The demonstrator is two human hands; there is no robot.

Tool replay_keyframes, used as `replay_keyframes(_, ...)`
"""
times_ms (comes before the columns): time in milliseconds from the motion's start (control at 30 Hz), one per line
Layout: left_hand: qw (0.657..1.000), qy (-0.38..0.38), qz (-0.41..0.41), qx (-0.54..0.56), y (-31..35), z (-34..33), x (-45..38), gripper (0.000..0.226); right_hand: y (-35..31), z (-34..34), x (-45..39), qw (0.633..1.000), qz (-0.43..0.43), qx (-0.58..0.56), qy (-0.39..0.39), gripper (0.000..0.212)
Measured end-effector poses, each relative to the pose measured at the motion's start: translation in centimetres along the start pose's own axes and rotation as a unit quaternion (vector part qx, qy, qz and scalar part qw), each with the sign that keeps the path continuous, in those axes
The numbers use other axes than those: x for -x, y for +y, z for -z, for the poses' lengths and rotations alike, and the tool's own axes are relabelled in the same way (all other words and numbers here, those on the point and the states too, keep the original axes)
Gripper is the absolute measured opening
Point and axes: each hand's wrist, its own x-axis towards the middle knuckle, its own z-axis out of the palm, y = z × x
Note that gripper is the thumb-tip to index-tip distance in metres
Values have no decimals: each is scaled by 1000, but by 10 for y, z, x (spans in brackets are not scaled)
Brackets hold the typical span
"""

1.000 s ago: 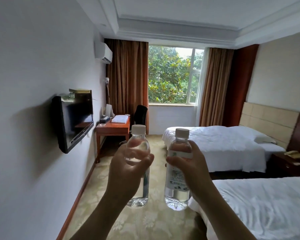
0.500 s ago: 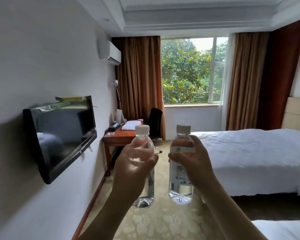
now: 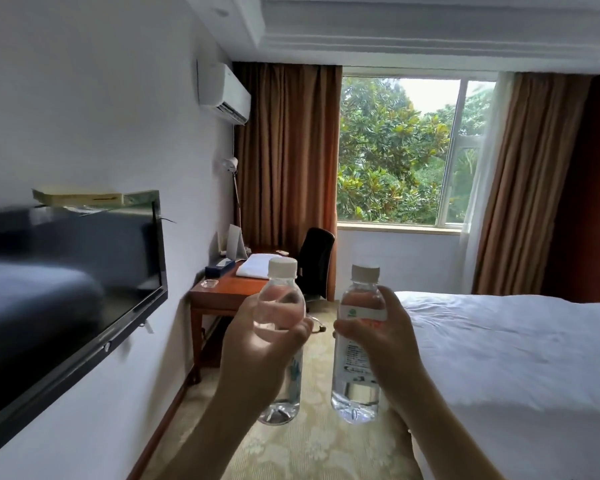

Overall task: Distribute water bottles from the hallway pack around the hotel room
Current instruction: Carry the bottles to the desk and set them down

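Between the wall and the bed (image 3: pixel 520 348), both hands carry bottles upright; left hand (image 3: pixel 257 351) wraps one bottle (image 3: pixel 280 306), right hand (image 3: pixel 385 341) grips the other (image 3: pixel 355 368) mid-body; probably full, heavyish, thin squeezable plastic; the waist grip looks safest; bench (image 3: pixel 222 289) ahead.

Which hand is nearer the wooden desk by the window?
Left. The left hand, holding a bottle, is just in front of the desk; the right hand, holding its bottle, is further toward the bed.
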Motion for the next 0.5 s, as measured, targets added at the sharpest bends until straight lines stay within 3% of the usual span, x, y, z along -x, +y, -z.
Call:
replay_keyframes(367,999,-2,45,22,-193,-21,-219,39,156,-35,-223,1000,-19,-15,11,28)
replay_keyframes(500,999,-6,50,20,-269,-44,-284,30,230,-34,-296,999,-19,-32,-2,35)
